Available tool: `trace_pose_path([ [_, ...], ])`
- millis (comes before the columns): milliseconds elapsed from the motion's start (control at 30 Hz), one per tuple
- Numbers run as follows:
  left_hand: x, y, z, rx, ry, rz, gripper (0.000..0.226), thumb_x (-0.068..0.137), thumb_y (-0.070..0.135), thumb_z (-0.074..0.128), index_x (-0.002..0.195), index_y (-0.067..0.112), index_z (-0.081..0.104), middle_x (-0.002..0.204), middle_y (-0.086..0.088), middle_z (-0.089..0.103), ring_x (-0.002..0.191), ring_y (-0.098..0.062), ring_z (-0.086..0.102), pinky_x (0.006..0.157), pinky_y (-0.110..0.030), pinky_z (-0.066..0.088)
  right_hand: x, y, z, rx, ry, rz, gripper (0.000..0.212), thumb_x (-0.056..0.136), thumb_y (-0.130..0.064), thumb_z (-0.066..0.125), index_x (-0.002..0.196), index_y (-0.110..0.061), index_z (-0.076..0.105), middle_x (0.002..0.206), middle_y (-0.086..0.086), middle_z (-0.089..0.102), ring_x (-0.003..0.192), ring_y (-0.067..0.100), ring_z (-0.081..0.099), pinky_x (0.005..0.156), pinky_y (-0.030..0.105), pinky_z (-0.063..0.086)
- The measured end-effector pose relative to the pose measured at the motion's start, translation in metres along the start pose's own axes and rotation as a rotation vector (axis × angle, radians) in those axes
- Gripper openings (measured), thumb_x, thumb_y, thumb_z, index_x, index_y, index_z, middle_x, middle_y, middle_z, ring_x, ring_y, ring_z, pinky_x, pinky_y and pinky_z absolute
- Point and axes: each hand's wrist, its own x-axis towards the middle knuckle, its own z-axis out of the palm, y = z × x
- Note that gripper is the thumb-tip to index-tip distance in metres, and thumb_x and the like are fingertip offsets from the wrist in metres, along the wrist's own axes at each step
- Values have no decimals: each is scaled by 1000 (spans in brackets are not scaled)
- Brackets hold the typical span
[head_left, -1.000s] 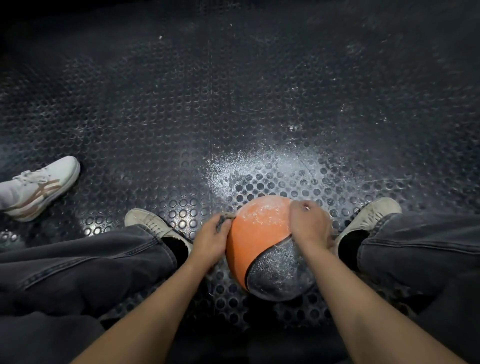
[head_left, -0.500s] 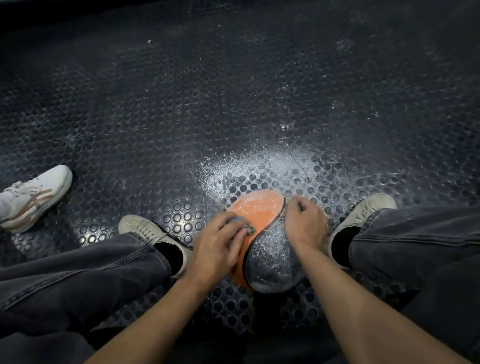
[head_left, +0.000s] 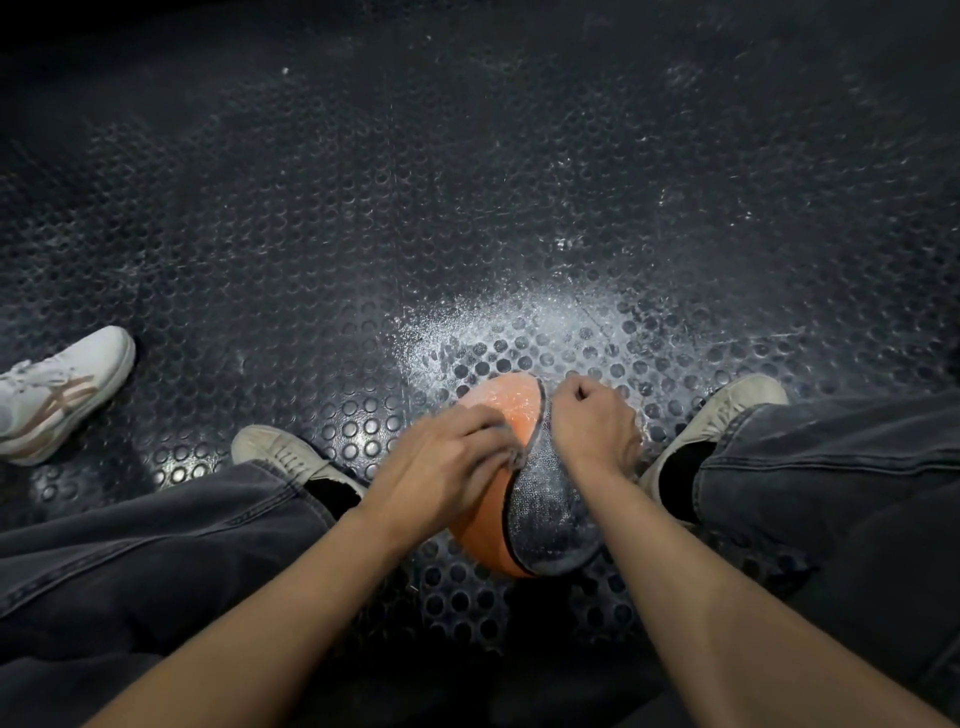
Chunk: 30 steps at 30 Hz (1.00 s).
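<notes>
An orange rubber ball with a grey textured panel (head_left: 480, 540) sits on the black studded rubber floor (head_left: 363, 234), directly under both hands and between the person's feet. The left hand (head_left: 447, 462) lies over the ball's orange side, its fingers curled over a small grey cloth (head_left: 515, 458) and pressing it against the ball just beside the seam of the grey panel. The right hand (head_left: 592, 426) is closed in a fist, resting on top of the ball on the grey panel's far edge. The two hands are near each other but do not touch.

A patch of white powder (head_left: 519, 322) dusts the floor just beyond the hands. Beige canvas shoes (head_left: 280, 452) flank the hands on either side, under dark grey jeans (head_left: 156, 545). Well to the left of the left hand stands a white sneaker with bronze stripes (head_left: 62, 389).
</notes>
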Motion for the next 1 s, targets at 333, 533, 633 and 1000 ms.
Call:
trace_pose_path([
  [333,4,3,1,153,-73,123,24,97,32,52,113,24,68,113,7,65,81,-10,50,66,-28,41,11,7,2,95,-29,-77,29,87,-56,49,90,-35,69,78,-11,69,75,17,63,94,48,50],
  [533,44,6,0,114,-32,-56,30,97,34,44,106,22,70,102,8,65,81,-7,52,74,-28,50,8,7,-1,67,-34,-121,22,93,-47,53,81,-32,63,84,-6,68,85,23,63,97,51,48],
  [633,15,7,-7,130,-157,114,36,100,38,35,108,25,67,106,11,62,76,-6,47,68,-23,42,12,10,0,78,-38,-107,29,95,-47,50,76,-28,61,80,-7,67,77,20,61,93,47,50],
  [1000,19,11,-10,187,-178,124,28,97,34,42,107,26,68,105,12,64,74,-6,45,64,-23,38,12,9,0,33,-73,-174,30,97,-47,47,77,-28,59,82,-3,65,77,22,57,80,36,45],
])
